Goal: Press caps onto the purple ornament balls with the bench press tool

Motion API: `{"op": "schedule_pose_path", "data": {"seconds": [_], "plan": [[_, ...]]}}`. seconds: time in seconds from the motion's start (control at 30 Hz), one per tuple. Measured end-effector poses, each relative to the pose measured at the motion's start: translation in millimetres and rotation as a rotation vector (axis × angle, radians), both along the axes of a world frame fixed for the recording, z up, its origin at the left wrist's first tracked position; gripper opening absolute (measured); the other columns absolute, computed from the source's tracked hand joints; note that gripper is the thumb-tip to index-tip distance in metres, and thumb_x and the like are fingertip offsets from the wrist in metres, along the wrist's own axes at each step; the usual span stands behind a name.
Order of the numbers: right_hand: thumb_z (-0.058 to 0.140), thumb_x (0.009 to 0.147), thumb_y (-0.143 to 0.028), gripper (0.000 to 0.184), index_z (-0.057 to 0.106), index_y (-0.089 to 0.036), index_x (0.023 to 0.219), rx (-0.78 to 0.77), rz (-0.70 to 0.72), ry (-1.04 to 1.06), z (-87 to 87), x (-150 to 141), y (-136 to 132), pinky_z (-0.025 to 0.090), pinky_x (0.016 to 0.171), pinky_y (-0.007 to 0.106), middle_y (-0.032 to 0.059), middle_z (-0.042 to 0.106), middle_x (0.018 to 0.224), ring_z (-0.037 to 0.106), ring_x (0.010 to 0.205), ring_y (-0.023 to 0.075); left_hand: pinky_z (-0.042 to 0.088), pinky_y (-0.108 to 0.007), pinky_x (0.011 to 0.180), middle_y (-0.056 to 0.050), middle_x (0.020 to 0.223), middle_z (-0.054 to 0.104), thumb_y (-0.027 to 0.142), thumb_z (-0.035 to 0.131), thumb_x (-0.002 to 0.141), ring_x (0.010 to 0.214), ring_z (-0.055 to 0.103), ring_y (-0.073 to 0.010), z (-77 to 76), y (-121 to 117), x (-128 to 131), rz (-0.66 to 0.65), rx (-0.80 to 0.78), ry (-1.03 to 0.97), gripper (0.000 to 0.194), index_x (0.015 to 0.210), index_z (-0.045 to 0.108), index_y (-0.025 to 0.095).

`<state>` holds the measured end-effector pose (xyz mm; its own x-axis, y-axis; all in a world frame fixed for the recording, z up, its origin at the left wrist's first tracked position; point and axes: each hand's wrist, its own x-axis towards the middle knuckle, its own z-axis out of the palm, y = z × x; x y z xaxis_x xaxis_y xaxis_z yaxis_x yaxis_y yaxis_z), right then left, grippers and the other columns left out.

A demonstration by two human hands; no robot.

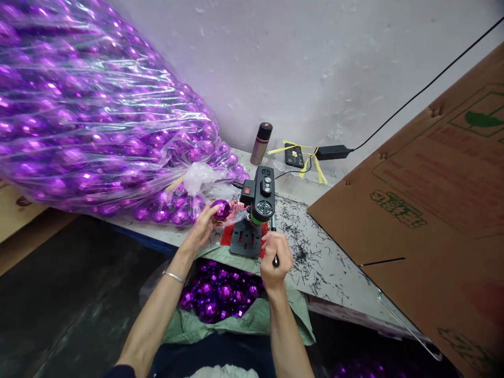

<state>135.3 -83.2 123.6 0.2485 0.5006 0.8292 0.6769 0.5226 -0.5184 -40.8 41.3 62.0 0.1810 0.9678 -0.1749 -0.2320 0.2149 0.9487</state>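
Note:
Between the fingers of my left hand (203,227) is a shiny purple faceted ball ornament (221,209), just left of a small black bench machine (263,193) that looks like a drill press. My right hand (272,273) is wrapped round the black-ended lever handle (276,261) at the machine's right side. The black slotted base plate (244,240) lies over a red mat (227,235). Below and between my arms, a green woven sack (252,318) gapes, with many purple balls (224,292) inside. The machine's tip is partly hidden.
A big clear plastic bag (98,121) of purple balls fills the left. Behind the machine stand a flask (261,144) and a taped-down power adapter (333,152). Black shavings (301,252) litter the table (334,273). A large cardboard box (425,210) leans in from the right.

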Motion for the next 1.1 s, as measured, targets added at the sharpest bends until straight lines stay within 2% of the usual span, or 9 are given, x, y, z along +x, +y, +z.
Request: {"op": "schedule_pose_path", "data": {"seconds": [0.13, 0.2, 0.3, 0.4, 0.47, 0.73, 0.97, 1.1], "plan": [[0.045, 0.098, -0.009, 0.03, 0.051, -0.022, 0.071, -0.009, 0.001, 0.005, 12.2, 2.4, 3.5, 0.046, 0.063, 0.029, -0.0002, 0.058, 0.07, 0.059, 0.068, 0.0133, 0.059, -0.031, 0.063, -0.01, 0.1, 0.077, 0.05, 0.071, 0.083, 0.08, 0.075, -0.0231, -27.1, -29.8, 17.4, -0.002, -0.04, 0.082, 0.056, 0.126, 0.061, 0.016], [0.045, 0.099, -0.011, 0.03, 0.051, -0.022, 0.071, -0.019, 0.002, -0.002, 16.7, 4.4, 4.5, 0.045, 0.063, 0.029, -0.0001, 0.058, 0.07, 0.059, 0.068, 0.0135, 0.061, -0.033, 0.073, -0.011, 0.109, 0.077, 0.05, 0.073, 0.082, 0.091, 0.075, -0.0244, -37.8, -36.7, 28.6, 0.007, 0.067, 0.185, 0.06, 0.13, 0.061, 0.017], [0.045, 0.099, -0.013, 0.03, 0.051, -0.022, 0.072, -0.029, 0.002, -0.018, 19.5, 6.3, 4.5, 0.045, 0.063, 0.029, -0.0003, 0.058, 0.069, 0.058, 0.067, 0.0133, 0.06, -0.041, 0.093, -0.011, 0.122, 0.074, 0.05, 0.076, 0.082, 0.108, 0.073, -0.0275, -44.8, -42.1, 40.9, -0.006, 0.294, 0.393, 0.065, 0.137, 0.059, 0.019], [0.044, 0.099, -0.012, 0.029, 0.051, -0.022, 0.073, -0.036, 0.003, -0.031, 18.1, 6.5, 3.2, 0.045, 0.064, 0.029, -0.0004, 0.058, 0.07, 0.058, 0.067, 0.013, 0.056, -0.048, 0.101, -0.014, 0.128, 0.072, 0.05, 0.078, 0.082, 0.118, 0.069, -0.0327, -46.2, -44.4, 46.9, 0.003, 0.482, 0.613, 0.066, 0.137, 0.06, 0.019], [0.044, 0.099, -0.012, 0.028, 0.052, -0.022, 0.074, -0.037, 0.004, -0.035, 16.3, 6.0, 2.2, 0.046, 0.064, 0.028, -0.0002, 0.058, 0.071, 0.059, 0.068, 0.0131, 0.054, -0.049, 0.104, -0.015, 0.129, 0.071, 0.049, 0.078, 0.083, 0.121, 0.067, -0.0336, -47.3, -45.1, 49.4, 0.009, 0.592, 0.687, 0.062, 0.135, 0.06, 0.019], [0.046, 0.098, -0.01, 0.026, 0.055, -0.021, 0.076, -0.042, 0.011, -0.033, 10.7, 5.8, 0.1, 0.046, 0.063, 0.028, 0.0007, 0.06, 0.073, 0.06, 0.069, 0.0134, 0.053, -0.048, 0.1, -0.014, 0.125, 0.07, 0.044, 0.075, 0.087, 0.118, 0.067, -0.032, -52.0, -52.6, 61.7, 0.013, 0.809, 0.738, 0.054, 0.131, 0.058, 0.019], [0.045, 0.098, -0.009, 0.026, 0.054, -0.022, 0.076, -0.027, 0.021, -0.049, 8.9, 5.9, -0.7, 0.047, 0.063, 0.028, 0.0004, 0.06, 0.073, 0.059, 0.069, 0.0133, 0.053, -0.045, 0.099, -0.011, 0.125, 0.069, 0.041, 0.078, 0.084, 0.117, 0.067, -0.0295, -59.9, -53.8, 70.3, 0.04, 0.768, 0.675, 0.055, 0.13, 0.056, 0.02], [0.046, 0.097, -0.008, 0.025, 0.053, -0.022, 0.077, -0.006, 0.008, -0.051, -2.8, 5.0, -0.5, 0.048, 0.064, 0.027, 0.0005, 0.061, 0.074, 0.06, 0.071, 0.0133, 0.053, -0.045, 0.098, -0.012, 0.124, 0.07, 0.038, 0.08, 0.083, 0.116, 0.067, -0.0293, -64.7, -53.6, 69.8, 0.049, 0.762, 0.662, 0.055, 0.128, 0.057, 0.02]]}}
